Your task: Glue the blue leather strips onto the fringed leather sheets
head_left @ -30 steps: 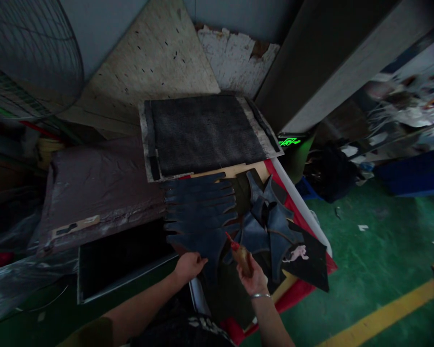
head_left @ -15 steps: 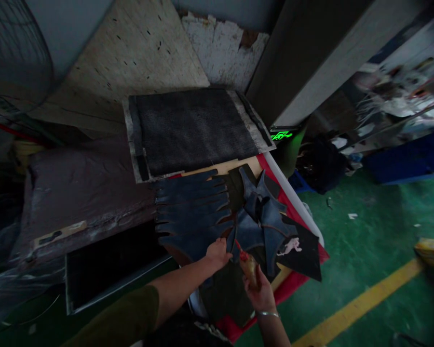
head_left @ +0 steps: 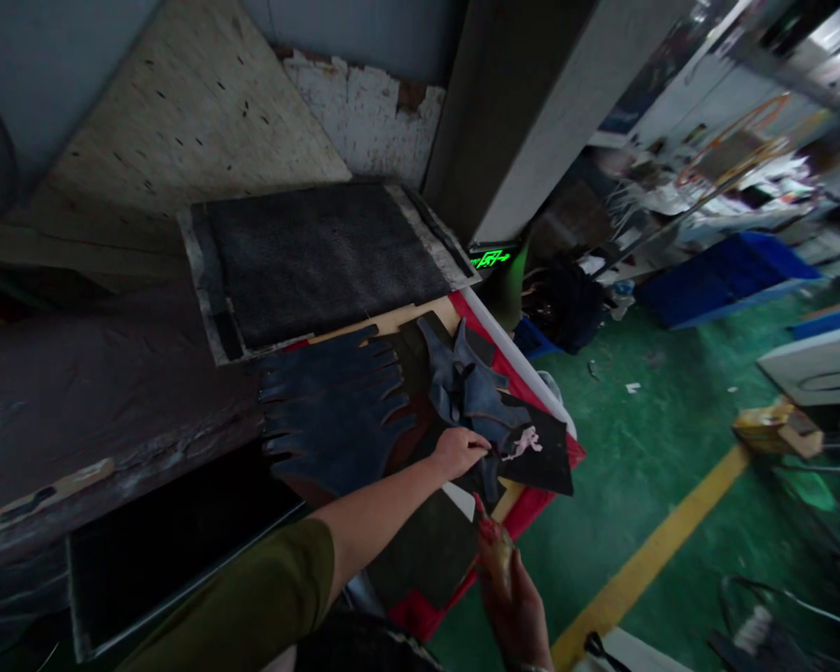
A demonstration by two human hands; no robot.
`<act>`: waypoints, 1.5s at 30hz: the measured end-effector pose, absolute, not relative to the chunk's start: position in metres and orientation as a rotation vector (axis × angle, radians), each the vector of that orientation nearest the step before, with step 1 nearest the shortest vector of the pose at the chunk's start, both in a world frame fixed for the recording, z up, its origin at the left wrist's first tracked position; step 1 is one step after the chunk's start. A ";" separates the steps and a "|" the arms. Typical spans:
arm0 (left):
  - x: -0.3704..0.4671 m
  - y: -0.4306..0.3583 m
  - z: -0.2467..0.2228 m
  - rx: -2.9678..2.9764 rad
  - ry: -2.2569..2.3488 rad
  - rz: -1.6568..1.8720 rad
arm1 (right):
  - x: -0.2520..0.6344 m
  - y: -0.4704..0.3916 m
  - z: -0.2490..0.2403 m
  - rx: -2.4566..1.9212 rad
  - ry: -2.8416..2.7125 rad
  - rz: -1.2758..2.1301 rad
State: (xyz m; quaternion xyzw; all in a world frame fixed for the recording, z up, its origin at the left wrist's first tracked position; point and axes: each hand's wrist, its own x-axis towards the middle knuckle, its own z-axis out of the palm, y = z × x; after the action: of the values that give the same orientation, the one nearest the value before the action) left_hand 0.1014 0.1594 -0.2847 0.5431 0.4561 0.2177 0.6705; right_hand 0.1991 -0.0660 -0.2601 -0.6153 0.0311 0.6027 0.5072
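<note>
My left hand [head_left: 462, 453] reaches over the table with its fingers pinched at the edge of a dark blue leather-like piece [head_left: 491, 478]. Other cut pieces of the same material [head_left: 472, 387] lie loosely overlapped just beyond it. To the left a row of dark blue pieces with pointed, fringe-like ends [head_left: 336, 411] lies flat. My right hand [head_left: 522, 611] is wrapped around an amber squeeze bottle [head_left: 498, 560] with a red-smeared nozzle. The bottle is tilted with its tip up, close to the table's near right edge.
A black textured board [head_left: 308, 257] lies at the back of the table. Red cloth [head_left: 532, 509] shows along the right edge. A grey pillar [head_left: 511, 121] rises behind. On the green floor stand a blue bin [head_left: 732, 275] and a cardboard box [head_left: 777, 431].
My left hand has moved right across the pieces, and the loose pile is shifted and more bunched. A pale patch now shows below that hand. The bottle is lower, and the view has turned right.
</note>
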 end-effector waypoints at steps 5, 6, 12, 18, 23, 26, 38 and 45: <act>0.146 0.162 -0.232 0.999 0.907 0.628 | 0.232 -0.108 -0.244 -1.410 0.165 1.344; 0.151 0.157 -0.220 0.948 0.885 0.640 | 0.242 -0.119 -0.241 -1.390 0.180 1.334; 0.149 0.086 -0.165 0.673 0.828 0.649 | 0.315 -0.181 -0.214 -1.094 0.313 1.500; 0.134 -0.027 -0.140 0.518 0.898 0.691 | 0.355 -0.221 -0.182 -0.919 0.295 1.616; 0.141 -0.103 -0.135 0.925 0.985 0.646 | 0.349 -0.226 -0.172 -0.909 0.192 1.787; 0.145 -0.123 -0.127 1.199 0.934 0.613 | 0.344 -0.226 -0.170 -0.997 0.079 1.789; 0.136 -0.119 -0.094 1.972 0.759 0.654 | 0.332 -0.208 -0.107 -0.885 0.028 1.957; 0.149 -0.085 -0.091 0.990 0.797 0.855 | 0.355 -0.192 -0.096 -0.918 -0.035 1.827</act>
State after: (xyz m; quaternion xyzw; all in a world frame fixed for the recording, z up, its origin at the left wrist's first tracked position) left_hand 0.1485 -0.0854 -0.0910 0.4479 0.3606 0.3870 0.7208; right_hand 0.3550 -0.1924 -0.0955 -0.3829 -0.0146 0.7625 0.5213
